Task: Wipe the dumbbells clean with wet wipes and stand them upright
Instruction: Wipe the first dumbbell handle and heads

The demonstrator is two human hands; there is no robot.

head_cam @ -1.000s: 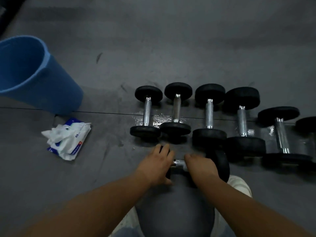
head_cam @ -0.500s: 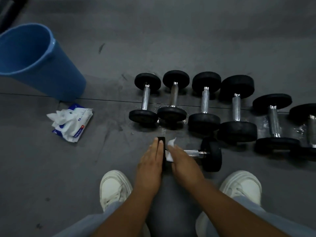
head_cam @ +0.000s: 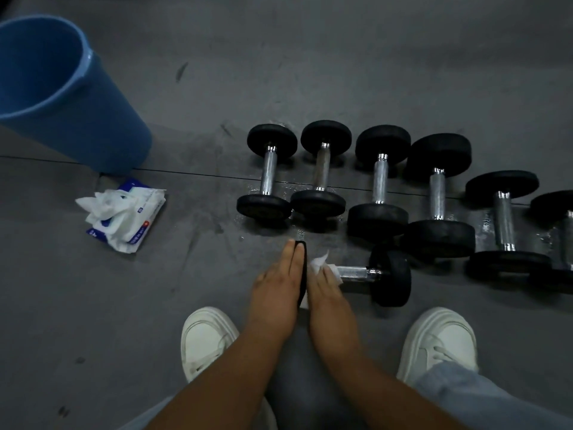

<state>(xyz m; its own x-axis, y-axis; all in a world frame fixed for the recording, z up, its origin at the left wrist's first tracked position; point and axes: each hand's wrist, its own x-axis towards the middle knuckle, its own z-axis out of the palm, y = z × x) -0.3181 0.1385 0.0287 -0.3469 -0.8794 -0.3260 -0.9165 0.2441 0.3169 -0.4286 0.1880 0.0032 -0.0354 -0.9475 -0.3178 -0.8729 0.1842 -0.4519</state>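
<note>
The person wears white lace-up sneakers with thick pale soles, a left shoe [head_cam: 207,342] and a right shoe [head_cam: 440,342]. Loose light blue jeans [head_cam: 465,395] cover the legs. Both forearms are bare.

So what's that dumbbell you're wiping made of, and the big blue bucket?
The dumbbell: its handle glints silver, so probably bare metal. Its round ends are dull black, likely rubber, maybe coated metal. The blue bucket looks like smooth plastic, with even colour and a soft shine on its rim.
</note>
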